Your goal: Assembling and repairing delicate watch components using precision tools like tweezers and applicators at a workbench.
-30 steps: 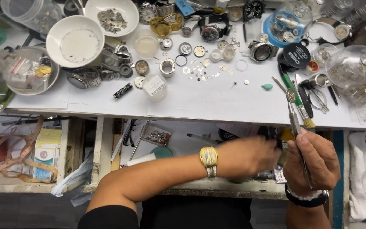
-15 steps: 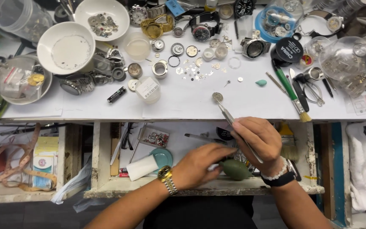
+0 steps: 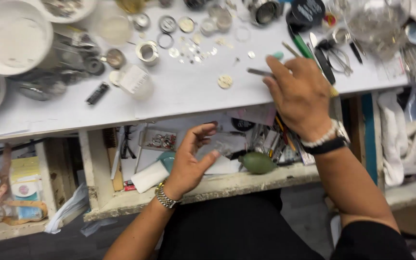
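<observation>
The right hand's (image 3: 300, 96) grip is narrow, pinched on tweezers (image 3: 260, 72) whose tips point to 9 o'clock over the white worktop (image 3: 179, 96). A small round disc (image 3: 225, 81) lies just beyond the tips, at 8 o'clock from them. The left hand (image 3: 191, 161) is wide open and holds nothing, hovering over the open drawer (image 3: 121, 202); a green blower (image 3: 257, 162) lies at its 3 o'clock.
</observation>
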